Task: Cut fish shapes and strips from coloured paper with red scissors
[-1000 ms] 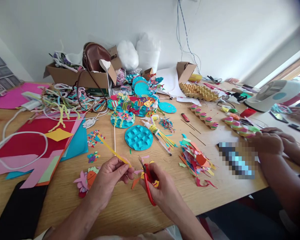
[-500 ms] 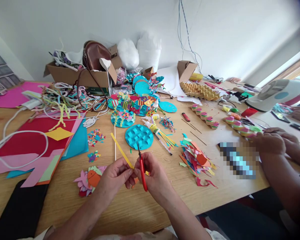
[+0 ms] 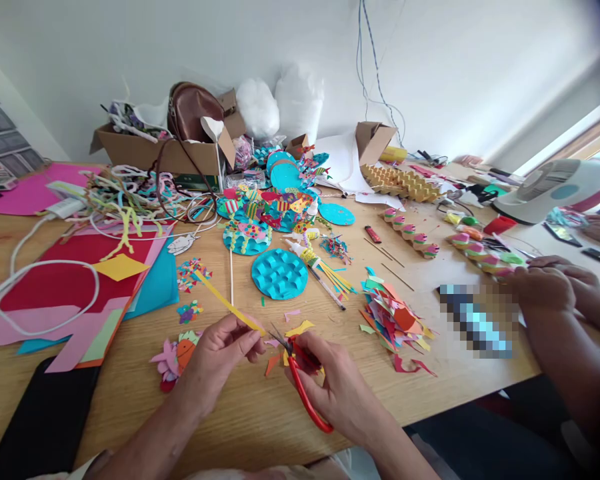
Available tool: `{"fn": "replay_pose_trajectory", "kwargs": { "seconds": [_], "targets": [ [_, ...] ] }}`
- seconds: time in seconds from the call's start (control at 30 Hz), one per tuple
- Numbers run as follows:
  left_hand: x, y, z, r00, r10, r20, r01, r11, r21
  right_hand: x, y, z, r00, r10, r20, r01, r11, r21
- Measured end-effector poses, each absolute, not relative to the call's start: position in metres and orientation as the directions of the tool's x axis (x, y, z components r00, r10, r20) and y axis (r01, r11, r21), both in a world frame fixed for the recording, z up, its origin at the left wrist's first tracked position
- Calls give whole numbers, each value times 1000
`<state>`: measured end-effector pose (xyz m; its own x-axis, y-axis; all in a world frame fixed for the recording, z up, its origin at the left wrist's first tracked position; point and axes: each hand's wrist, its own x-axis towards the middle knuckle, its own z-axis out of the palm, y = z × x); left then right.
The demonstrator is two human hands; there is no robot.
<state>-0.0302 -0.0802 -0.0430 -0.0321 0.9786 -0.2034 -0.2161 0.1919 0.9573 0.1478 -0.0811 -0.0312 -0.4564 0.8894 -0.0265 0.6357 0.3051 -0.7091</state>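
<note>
Near the table's front, my left hand (image 3: pixel 230 347) pinches a narrow yellow paper strip (image 3: pixel 223 300), which slants up to the left. My right hand (image 3: pixel 323 373) is closed on red-handled scissors (image 3: pixel 305 393). Their blades are parted and point up-left, close to the lower end of the strip. Beyond the hands lies a round blue textured disc (image 3: pixel 279 274). Yellow and orange paper scraps (image 3: pixel 300 328) lie behind and beneath the scissors. Left of my left hand is a small pile of fish-shaped paper cutouts (image 3: pixel 177 357).
A glue bottle (image 3: pixel 305 255) and yellow strips (image 3: pixel 337 279) lie behind the scissors. Coloured scraps (image 3: pixel 393 313) are heaped to the right. Another person's hands (image 3: pixel 545 287) work at the right edge. Paper sheets (image 3: pixel 80 280) cover the left side; a cardboard box (image 3: pixel 155 155) stands behind.
My hands have moved apart. The scissors have swung from upright to pointing up-left, and their blades have opened. The yellow strip now leans further left, and more scraps show between my hands.
</note>
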Motion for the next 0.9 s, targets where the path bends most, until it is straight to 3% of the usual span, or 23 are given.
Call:
{"fn": "replay_pose_trajectory", "kwargs": {
  "seconds": [0.23,0.5,0.9],
  "targets": [
    [-30,-82,-46,6,962,-272,-282,263,923,143,-82,-32,-492,868,-62,647,317,-694],
    [-30,-82,-52,77,963,-258,-268,269,925,137,-81,-32,-476,877,-71,631,284,-722],
    [-29,-82,-51,93,955,-283,-299,298,907,137,-82,-39,-447,894,-46,682,306,-664]
  ]
}}
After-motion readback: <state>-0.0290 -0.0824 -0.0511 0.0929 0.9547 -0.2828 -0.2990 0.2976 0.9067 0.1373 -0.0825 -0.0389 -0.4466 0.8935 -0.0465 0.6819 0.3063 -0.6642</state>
